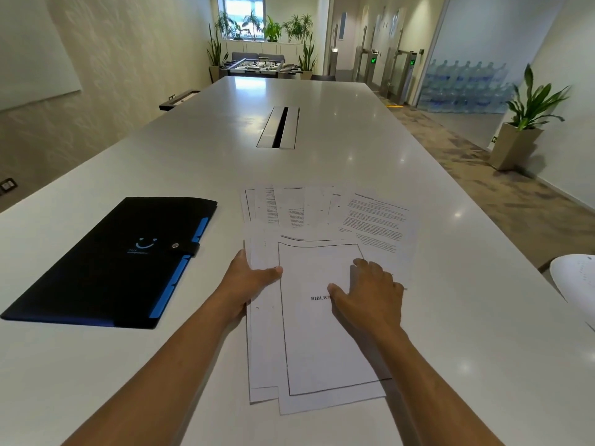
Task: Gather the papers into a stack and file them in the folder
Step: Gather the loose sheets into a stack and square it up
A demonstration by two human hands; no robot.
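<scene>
Head view: left hand [249, 278] grips papers [318, 333]; right hand [370, 294] presses flat.

We cannot read the printed text on the papers [322, 226] fanned across the frame's centre; it is too small and blurred. The right hand [370, 294] covers the end of the heading on the top sheet [322, 342]. The small lettering on the folder [109, 262], centre left, is illegible. A white object [576, 278] is cut off at the right edge.
</scene>
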